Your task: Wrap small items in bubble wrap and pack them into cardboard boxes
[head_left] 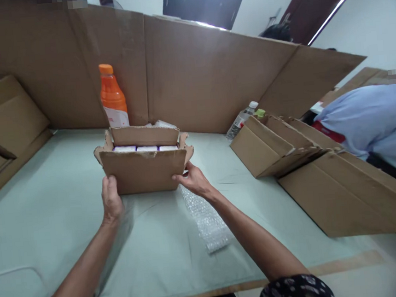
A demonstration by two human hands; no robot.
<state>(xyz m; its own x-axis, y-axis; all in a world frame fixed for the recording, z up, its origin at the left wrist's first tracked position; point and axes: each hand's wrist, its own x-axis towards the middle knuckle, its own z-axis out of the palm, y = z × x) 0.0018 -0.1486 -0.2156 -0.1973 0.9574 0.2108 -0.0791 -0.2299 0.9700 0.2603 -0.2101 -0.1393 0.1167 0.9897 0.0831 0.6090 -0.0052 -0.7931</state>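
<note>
A small open cardboard box (144, 169) stands on the pale green table cover (45, 226), flaps up, with three white packets (145, 149) showing in a row inside. My left hand (111, 201) grips its lower left corner, fingers curled round the edge. My right hand (194, 178) holds the lower right corner, thumb on the front face. A strip of bubble wrap (207, 221) lies on the cover under my right forearm.
An orange drink bottle (112, 97) stands behind the box. Tall cardboard sheets (205, 74) wall the back. Flattened boxes (307, 166) lie at the right, a clear water bottle (241, 119) behind them. A person in a light blue shirt (372, 119) is at the far right.
</note>
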